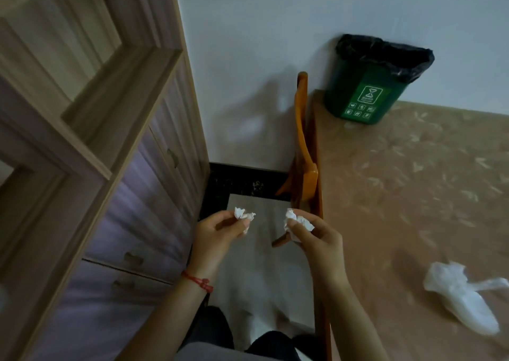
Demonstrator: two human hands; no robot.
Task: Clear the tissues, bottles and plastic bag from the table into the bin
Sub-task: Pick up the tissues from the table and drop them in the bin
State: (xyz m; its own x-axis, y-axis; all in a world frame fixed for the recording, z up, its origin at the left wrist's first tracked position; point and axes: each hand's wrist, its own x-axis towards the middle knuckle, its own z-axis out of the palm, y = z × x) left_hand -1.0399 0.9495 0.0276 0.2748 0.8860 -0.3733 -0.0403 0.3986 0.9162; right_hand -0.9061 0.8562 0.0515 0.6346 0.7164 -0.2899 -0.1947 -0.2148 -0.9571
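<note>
Both hands are pinched shut on paper: your left hand [217,230] holds one crumpled tissue [243,214] w/ thumb & fingertips, your right hand [316,236] holds a bigger tissue wad [298,223] the same way. Both hang over the floor, just left of the table [413,195] edge. Tissues look soft & very light, so a gentle pinch should do; squeeze too loose & they may flutter off. The bin [366,91] sits on the table's far corner by the wall, top open, black liner. Plastic bag [462,297] lies near you on the right; thin, floppy, prob. slippery, so grab a bunch. No bottles in view. Room btw you & bin looks open; mind the orange chair back [301,140] at the table edge.
</note>
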